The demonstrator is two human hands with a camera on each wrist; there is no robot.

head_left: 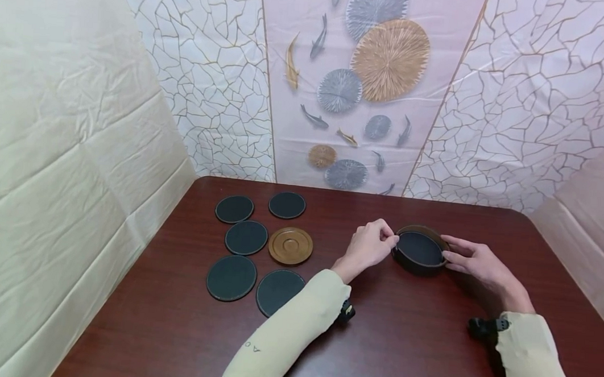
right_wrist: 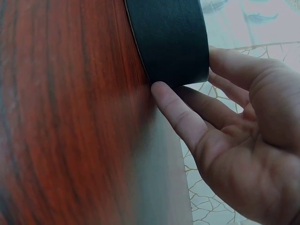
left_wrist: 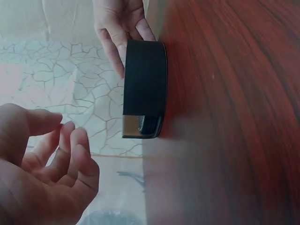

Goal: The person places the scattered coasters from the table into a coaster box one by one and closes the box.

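A round black coaster holder [head_left: 417, 268] with a brown inner wall stands on the table at the right. A black coaster [head_left: 419, 249] lies inside it. My right hand [head_left: 482, 266] holds the holder's right side, with fingertips against its wall and near its base in the right wrist view. At the opposite rim is my left hand [head_left: 368, 246], its thumb and forefinger tips close together. In the left wrist view, that hand's fingers are loosely bent with nothing visible in them, apart from the holder [left_wrist: 146, 77]. A notch shows in the holder's wall there.
Several black round coasters with pale edge stitching, one a coaster [head_left: 232, 277], lie spread over the left of the dark red-brown table [head_left: 376, 340]. Among them is a brown ringed round dish [head_left: 290, 246]. Patterned cloth [head_left: 225, 93] hangs behind the table.
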